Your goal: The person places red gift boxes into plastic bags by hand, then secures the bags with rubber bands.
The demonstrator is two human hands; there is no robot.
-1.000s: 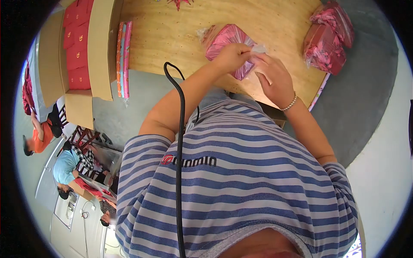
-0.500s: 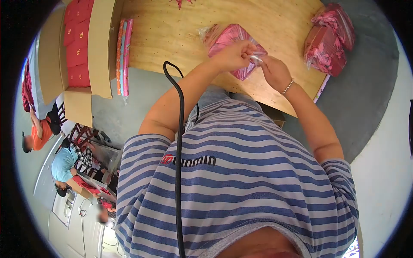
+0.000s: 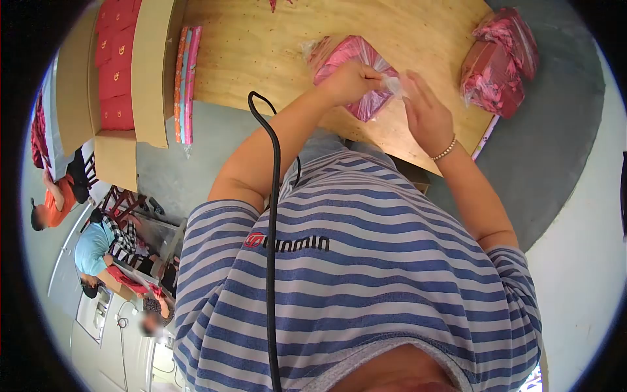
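A pink box in clear plastic wrap [image 3: 366, 108] lies on the wooden table. My left hand [image 3: 351, 83] is closed over its near edge, thumb and fingers pinching the gathered end of the plastic [image 3: 392, 85]. Just right of that end is my right hand [image 3: 429, 117], a beaded bracelet on its wrist, its fingers stretched out and apart. Its fingertips are beside the plastic; whether they touch it is unclear.
Wrapped pink and red packages [image 3: 498, 65] sit at the table's right end. At the left are an open carton of red boxes [image 3: 149, 72] and patterned rolls [image 3: 185, 85]. A black cable [image 3: 271, 196] hangs before my torso. Other people [image 3: 95, 245] work at far left.
My right hand has opened from its closed hold on the plastic and moved slightly right, with its fingers extended. My left hand still pinches the plastic end.
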